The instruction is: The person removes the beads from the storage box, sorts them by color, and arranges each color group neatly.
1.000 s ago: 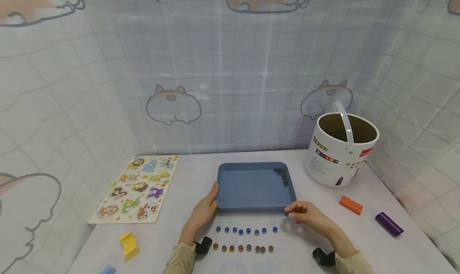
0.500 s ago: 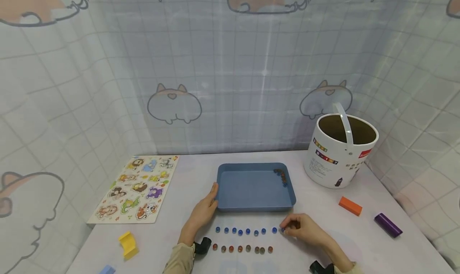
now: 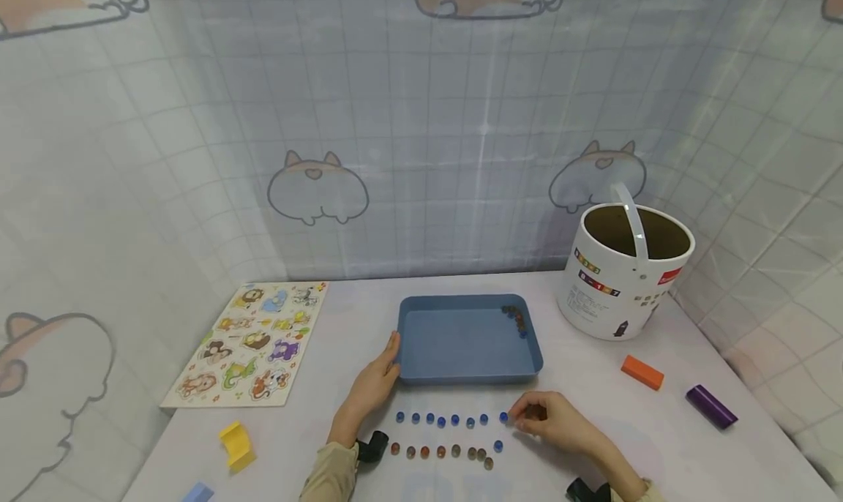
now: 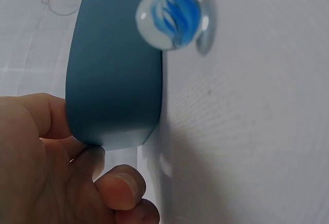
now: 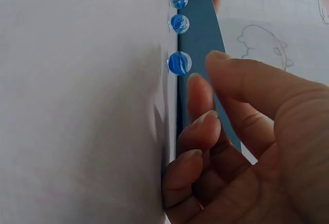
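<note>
My left hand (image 3: 370, 391) grips the left side of a blue tray (image 3: 454, 345), its fingers at the tray's corner in the left wrist view. My right hand (image 3: 556, 420) hovers beside the right end of a row of blue marbles (image 3: 454, 419), fingers bent with nothing between thumb and index. Its fingertips (image 5: 218, 55) are close to the end blue marble (image 5: 180, 63). A lower row of brownish marbles (image 3: 456, 451) runs nearer the person. At that row's right end lies a stray blue marble (image 3: 498, 446). Several small marbles (image 3: 520, 323) line the tray's upper right corner.
Behind the tray to the right stands a white bucket (image 3: 606, 297) with a handle. An orange block (image 3: 642, 372) and a purple block (image 3: 711, 407) lie at right. At left are an animal puzzle board (image 3: 253, 345), a yellow block (image 3: 236, 447) and a light blue block (image 3: 197, 493).
My right hand came down from the tray's front edge with a blue marble and let it go. That marble is now by the lower row, whose end brownish marble has shifted nearer the person.
</note>
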Demonstrator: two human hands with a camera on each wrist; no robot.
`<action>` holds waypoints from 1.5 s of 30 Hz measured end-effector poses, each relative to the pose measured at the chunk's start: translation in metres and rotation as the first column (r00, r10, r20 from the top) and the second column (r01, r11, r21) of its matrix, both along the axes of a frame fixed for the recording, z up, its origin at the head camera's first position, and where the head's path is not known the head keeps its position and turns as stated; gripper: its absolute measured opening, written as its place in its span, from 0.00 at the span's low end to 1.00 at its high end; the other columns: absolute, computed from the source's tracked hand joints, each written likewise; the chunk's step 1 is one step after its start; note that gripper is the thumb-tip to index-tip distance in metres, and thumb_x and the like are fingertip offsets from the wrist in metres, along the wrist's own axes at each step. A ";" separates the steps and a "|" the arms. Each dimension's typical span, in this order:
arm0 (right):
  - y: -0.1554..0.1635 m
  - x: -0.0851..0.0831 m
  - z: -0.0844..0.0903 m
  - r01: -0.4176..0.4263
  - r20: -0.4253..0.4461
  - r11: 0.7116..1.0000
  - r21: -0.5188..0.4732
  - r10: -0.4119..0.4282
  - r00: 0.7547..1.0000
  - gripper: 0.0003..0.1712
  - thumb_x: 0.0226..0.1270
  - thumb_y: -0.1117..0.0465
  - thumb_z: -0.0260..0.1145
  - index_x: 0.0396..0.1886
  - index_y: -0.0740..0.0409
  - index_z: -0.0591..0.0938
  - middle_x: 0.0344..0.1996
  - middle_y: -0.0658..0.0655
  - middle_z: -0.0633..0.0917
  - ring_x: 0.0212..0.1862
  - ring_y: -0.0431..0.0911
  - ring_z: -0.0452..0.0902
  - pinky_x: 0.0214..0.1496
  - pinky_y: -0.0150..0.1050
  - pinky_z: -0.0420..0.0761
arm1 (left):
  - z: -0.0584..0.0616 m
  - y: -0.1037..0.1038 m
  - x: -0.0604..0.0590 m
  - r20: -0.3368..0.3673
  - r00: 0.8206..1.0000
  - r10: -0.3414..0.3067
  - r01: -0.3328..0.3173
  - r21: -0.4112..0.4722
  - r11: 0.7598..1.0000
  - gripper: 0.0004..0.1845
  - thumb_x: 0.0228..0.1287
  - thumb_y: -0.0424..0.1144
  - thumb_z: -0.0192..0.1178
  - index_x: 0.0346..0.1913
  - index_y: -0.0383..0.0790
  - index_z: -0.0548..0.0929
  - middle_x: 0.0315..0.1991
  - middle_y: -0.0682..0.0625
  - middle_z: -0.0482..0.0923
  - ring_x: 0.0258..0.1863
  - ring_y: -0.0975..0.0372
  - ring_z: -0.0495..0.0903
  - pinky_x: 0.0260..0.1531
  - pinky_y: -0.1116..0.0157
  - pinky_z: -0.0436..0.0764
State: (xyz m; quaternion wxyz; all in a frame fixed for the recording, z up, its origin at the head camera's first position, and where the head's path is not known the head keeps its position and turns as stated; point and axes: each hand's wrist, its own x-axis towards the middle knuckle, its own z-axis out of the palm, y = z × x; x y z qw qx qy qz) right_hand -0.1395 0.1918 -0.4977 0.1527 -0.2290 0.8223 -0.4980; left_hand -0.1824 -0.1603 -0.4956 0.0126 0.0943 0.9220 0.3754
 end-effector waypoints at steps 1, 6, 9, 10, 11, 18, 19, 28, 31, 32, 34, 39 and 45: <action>-0.001 0.001 0.000 -0.004 0.007 1.000 -0.013 0.004 1.000 0.07 0.61 0.61 0.68 0.38 0.58 0.86 0.33 0.52 0.84 0.31 0.32 0.71 0.31 0.28 0.74 | 0.000 0.000 0.000 -0.001 1.000 -0.002 0.002 0.001 1.000 0.30 0.73 0.35 0.43 0.75 0.35 0.52 0.77 0.42 0.48 0.76 0.49 0.53 0.74 0.49 0.56; -0.012 0.009 -0.002 -0.034 0.031 0.999 -0.043 0.035 0.999 0.09 0.59 0.60 0.70 0.39 0.59 0.85 0.28 0.47 0.80 0.28 0.30 0.70 0.27 0.27 0.73 | 0.002 -0.002 -0.002 -0.005 1.000 -0.009 0.009 -0.010 1.000 0.31 0.73 0.35 0.44 0.75 0.36 0.52 0.77 0.43 0.48 0.76 0.50 0.54 0.73 0.49 0.57; -0.022 0.012 -0.004 -0.050 0.010 0.998 -0.022 0.051 0.999 0.10 0.56 0.59 0.72 0.37 0.57 0.86 0.23 0.43 0.77 0.26 0.29 0.69 0.26 0.26 0.72 | 0.003 -0.003 -0.003 -0.015 1.000 -0.004 0.004 -0.008 1.000 0.31 0.73 0.35 0.45 0.76 0.37 0.52 0.77 0.43 0.49 0.75 0.50 0.54 0.73 0.49 0.58; -0.025 0.012 -0.005 -0.051 -0.006 0.999 0.000 0.051 0.999 0.09 0.56 0.58 0.73 0.36 0.55 0.86 0.22 0.42 0.76 0.24 0.28 0.68 0.25 0.25 0.71 | 0.004 -0.003 -0.003 -0.020 1.000 -0.003 0.002 -0.007 1.000 0.31 0.73 0.35 0.45 0.76 0.36 0.52 0.77 0.43 0.49 0.75 0.50 0.54 0.73 0.49 0.58; -0.028 0.012 -0.005 -0.052 -0.026 0.998 0.020 0.052 0.998 0.09 0.55 0.57 0.74 0.34 0.54 0.85 0.20 0.41 0.75 0.24 0.28 0.67 0.24 0.25 0.71 | 0.004 -0.003 -0.003 -0.023 1.000 -0.002 0.002 -0.007 1.000 0.31 0.73 0.35 0.44 0.76 0.36 0.52 0.77 0.43 0.49 0.75 0.50 0.54 0.73 0.49 0.58; -0.023 0.010 -0.005 -0.018 -0.017 0.996 0.088 0.019 1.000 0.07 0.55 0.59 0.73 0.33 0.52 0.84 0.20 0.43 0.75 0.23 0.29 0.67 0.24 0.25 0.69 | 0.003 -0.002 -0.003 -0.016 1.000 -0.001 0.001 0.002 1.000 0.31 0.73 0.35 0.44 0.76 0.35 0.52 0.77 0.43 0.48 0.76 0.50 0.53 0.74 0.50 0.57; -0.019 0.009 -0.004 0.007 -0.012 0.996 0.090 -0.006 1.000 0.06 0.56 0.59 0.73 0.33 0.53 0.84 0.21 0.44 0.75 0.24 0.30 0.67 0.24 0.25 0.69 | 0.003 -0.002 -0.003 -0.015 1.000 -0.004 0.004 0.002 1.000 0.31 0.73 0.35 0.44 0.76 0.35 0.52 0.77 0.43 0.48 0.76 0.50 0.53 0.74 0.50 0.57; 0.001 0.003 -0.005 0.127 -0.025 0.989 0.076 -0.126 0.992 0.08 0.58 0.60 0.71 0.35 0.57 0.83 0.22 0.47 0.75 0.22 0.32 0.67 0.22 0.27 0.69 | 0.001 -0.002 0.000 0.001 1.000 -0.007 0.007 0.008 1.000 0.31 0.73 0.35 0.43 0.76 0.35 0.51 0.77 0.42 0.48 0.76 0.49 0.52 0.74 0.49 0.56; 0.001 0.002 -0.008 0.128 -0.050 0.987 0.099 -0.124 0.991 0.07 0.57 0.60 0.72 0.34 0.56 0.83 0.21 0.46 0.75 0.22 0.31 0.67 0.22 0.27 0.69 | 0.001 -0.003 0.002 0.009 1.000 -0.004 0.004 0.001 1.000 0.31 0.73 0.35 0.43 0.76 0.36 0.51 0.77 0.43 0.48 0.76 0.50 0.52 0.74 0.50 0.56; 0.001 0.001 -0.008 0.129 -0.055 0.985 0.112 -0.124 0.991 0.07 0.57 0.59 0.72 0.34 0.55 0.83 0.21 0.46 0.75 0.22 0.31 0.67 0.22 0.27 0.69 | 0.000 -0.003 0.002 0.008 1.000 -0.005 0.005 0.000 1.000 0.31 0.73 0.35 0.43 0.76 0.35 0.51 0.77 0.42 0.48 0.76 0.49 0.52 0.74 0.49 0.56; 0.002 0.001 -0.009 0.125 -0.061 0.985 0.122 -0.118 0.991 0.08 0.57 0.59 0.72 0.34 0.55 0.84 0.21 0.45 0.75 0.22 0.31 0.67 0.22 0.27 0.70 | 0.001 -0.003 0.003 0.011 1.000 -0.003 0.003 -0.005 1.000 0.31 0.73 0.35 0.43 0.76 0.36 0.51 0.77 0.42 0.48 0.76 0.49 0.53 0.74 0.49 0.56; 0.004 0.002 -0.002 0.125 0.002 0.992 0.026 -0.126 0.992 0.12 0.58 0.60 0.72 0.39 0.61 0.84 0.23 0.47 0.76 0.23 0.32 0.68 0.22 0.27 0.70 | 0.000 -0.002 0.001 0.012 1.000 -0.008 0.008 -0.001 1.000 0.31 0.73 0.35 0.43 0.76 0.36 0.51 0.77 0.43 0.47 0.76 0.49 0.52 0.74 0.49 0.56; -0.020 0.018 0.005 -0.084 0.061 0.967 -0.240 0.101 0.993 0.14 0.61 0.67 0.66 0.44 0.73 0.81 0.32 0.62 0.84 0.29 0.30 0.72 0.30 0.26 0.75 | -0.001 -0.002 -0.002 0.007 1.000 -0.005 0.005 -0.004 1.000 0.31 0.74 0.36 0.43 0.76 0.36 0.51 0.77 0.43 0.47 0.76 0.50 0.52 0.74 0.50 0.56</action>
